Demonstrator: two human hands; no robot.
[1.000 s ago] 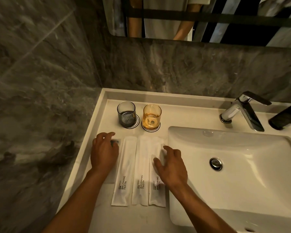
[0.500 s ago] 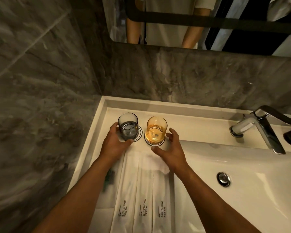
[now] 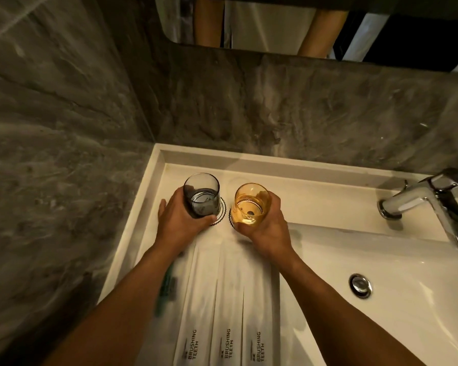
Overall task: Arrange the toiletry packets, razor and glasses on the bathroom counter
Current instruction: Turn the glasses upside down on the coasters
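While gripping: hands round glasses.

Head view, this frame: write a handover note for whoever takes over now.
Left hand is shut on the grey glass; right hand is shut on the amber glass.
Both glasses are at their round coasters; whether they are lifted is unclear.
Three toothbrush packets lie side by side in front.
Razor lies partly hidden under the left forearm.
Left: settle glasses, check razor.

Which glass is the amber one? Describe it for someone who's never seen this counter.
Find the white counter left of the faucet. Two glasses stand near its back ledge. The amber glass is the right-hand one, held by the right hand; its neighbour, the grey glass, is smoky dark.
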